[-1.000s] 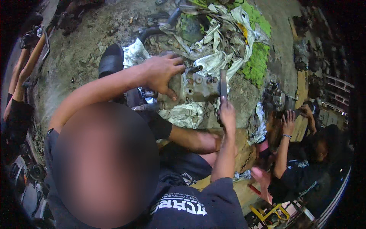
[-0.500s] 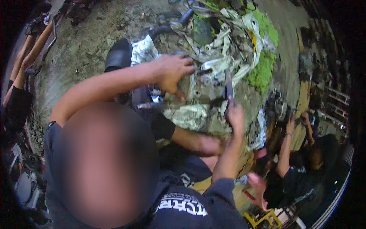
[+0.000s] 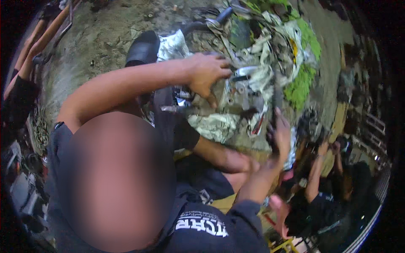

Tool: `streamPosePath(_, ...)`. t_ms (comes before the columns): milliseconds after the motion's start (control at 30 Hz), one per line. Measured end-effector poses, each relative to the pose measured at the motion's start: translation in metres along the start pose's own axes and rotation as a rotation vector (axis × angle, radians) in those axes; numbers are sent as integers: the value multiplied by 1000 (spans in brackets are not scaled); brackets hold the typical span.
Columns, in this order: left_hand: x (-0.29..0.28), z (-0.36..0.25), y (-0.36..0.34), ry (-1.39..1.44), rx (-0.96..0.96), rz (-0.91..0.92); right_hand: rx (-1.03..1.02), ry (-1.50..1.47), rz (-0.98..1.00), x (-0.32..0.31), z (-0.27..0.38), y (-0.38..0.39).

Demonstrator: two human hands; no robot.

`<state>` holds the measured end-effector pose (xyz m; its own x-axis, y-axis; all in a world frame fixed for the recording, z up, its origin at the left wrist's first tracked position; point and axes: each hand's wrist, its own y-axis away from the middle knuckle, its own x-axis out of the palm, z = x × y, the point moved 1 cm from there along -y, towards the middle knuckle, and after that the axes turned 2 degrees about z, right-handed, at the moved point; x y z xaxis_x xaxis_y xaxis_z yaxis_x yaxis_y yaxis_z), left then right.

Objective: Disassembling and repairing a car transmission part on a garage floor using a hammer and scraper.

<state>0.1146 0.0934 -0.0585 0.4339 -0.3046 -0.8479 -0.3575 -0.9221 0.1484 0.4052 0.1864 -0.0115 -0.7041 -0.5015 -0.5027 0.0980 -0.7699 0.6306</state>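
Observation:
My left hand (image 3: pixel 206 78) reaches across from the left, its fingers and thumb spread around a grey metal part (image 3: pixel 218 90) on the ground. Much of that part is hidden under the palm. A short dark rod (image 3: pixel 241 78) lies just right of the fingertips. My right hand (image 3: pixel 280 133) is closed around a dark, long bar-shaped tool (image 3: pixel 276 92), smeared by motion, so its exact kind is unclear. The tool is held apart from the metal part, to its right. Small round metal pieces (image 3: pixel 241 90) lie between my hands.
Crumpled whitish cloth or plastic (image 3: pixel 214 126) lies near my leg. Beyond are a heap of pale rags (image 3: pixel 263 55), green material (image 3: pixel 301 86) and a dark shoe (image 3: pixel 143 47). A co-worker (image 3: pixel 325 189) crouches at right; another person's arms (image 3: pixel 40 42) show at far left.
My right hand has swung the bar-shaped tool to the right, away from the metal part. My left hand stays on that part. The whole view has shifted slightly.

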Motion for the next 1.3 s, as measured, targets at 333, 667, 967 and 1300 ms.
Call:
streamPosePath(333, 7, 2, -15, -30, 56, -48, -238, 237, -34, -2, -140, -90)
streamPosePath(667, -1, -20, -22, -17, 57, -3, -78, 277, -149, -13, -125, 5)
streamPosePath(967, 0, -14, -11, -1, 6, 12, 125, 50, 45, -53, -68, 35)
streamPosePath(1300, -2, -10, -5, -49, -4, -21, -74, 163, -170, -16, -56, 16)
